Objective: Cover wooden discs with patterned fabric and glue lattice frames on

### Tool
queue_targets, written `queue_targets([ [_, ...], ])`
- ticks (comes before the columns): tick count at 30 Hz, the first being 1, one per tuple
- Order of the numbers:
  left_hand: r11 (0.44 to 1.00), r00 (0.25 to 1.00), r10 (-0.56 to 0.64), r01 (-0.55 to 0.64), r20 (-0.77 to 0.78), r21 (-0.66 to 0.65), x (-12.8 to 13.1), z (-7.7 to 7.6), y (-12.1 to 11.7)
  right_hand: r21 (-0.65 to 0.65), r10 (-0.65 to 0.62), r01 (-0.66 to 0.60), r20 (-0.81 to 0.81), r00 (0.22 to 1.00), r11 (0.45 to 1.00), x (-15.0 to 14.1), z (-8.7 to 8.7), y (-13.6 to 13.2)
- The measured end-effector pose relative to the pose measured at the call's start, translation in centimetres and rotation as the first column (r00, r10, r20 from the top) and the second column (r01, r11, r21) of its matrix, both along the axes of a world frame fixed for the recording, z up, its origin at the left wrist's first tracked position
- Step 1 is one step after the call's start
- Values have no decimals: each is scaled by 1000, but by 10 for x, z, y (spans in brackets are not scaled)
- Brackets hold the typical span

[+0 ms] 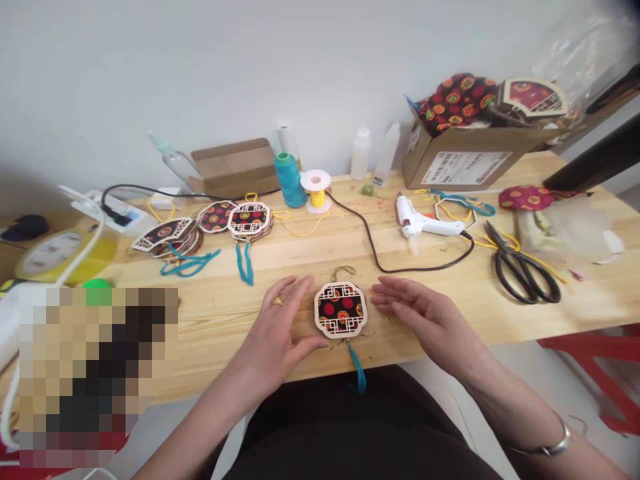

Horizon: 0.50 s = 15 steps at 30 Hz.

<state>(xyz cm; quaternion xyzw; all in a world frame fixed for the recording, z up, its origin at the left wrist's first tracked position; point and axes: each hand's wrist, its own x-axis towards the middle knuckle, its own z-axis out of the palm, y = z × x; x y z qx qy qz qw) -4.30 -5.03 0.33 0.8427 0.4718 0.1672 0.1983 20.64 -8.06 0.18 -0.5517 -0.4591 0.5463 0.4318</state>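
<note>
A wooden-framed ornament point(341, 309) with lattice cutouts and dark flower-print fabric lies flat near the table's front edge. A green loop point(344, 269) sticks out at its top, and a blue tassel point(357, 368) hangs from its bottom over the edge. On its left side rests my left hand point(283, 327), fingers stretched out and thumb close to the frame's lower corner. My right hand point(417, 308) lies to the right of the ornament, its fingers extended and apart from the frame. Neither hand holds anything.
Beyond my right hand are a white glue gun point(425, 223) with its black cable and black-handled scissors point(523, 270). Finished-looking ornaments point(250, 221) lie back left, beside blue thread point(289, 181) and a yellow spool point(317, 193). A cardboard box point(460, 159) stands back right.
</note>
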Motion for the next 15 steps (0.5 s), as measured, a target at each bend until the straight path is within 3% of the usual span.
queue_targets([
  [5, 996, 998, 13, -8, 59, -92, 6, -6, -1, -60, 12, -20, -136, 991, 998, -4, 4, 1],
  [15, 997, 998, 18, -13, 64, -76, 10, -12, -1, -79, 7, -20, -159, 987, 997, -4, 5, 2],
])
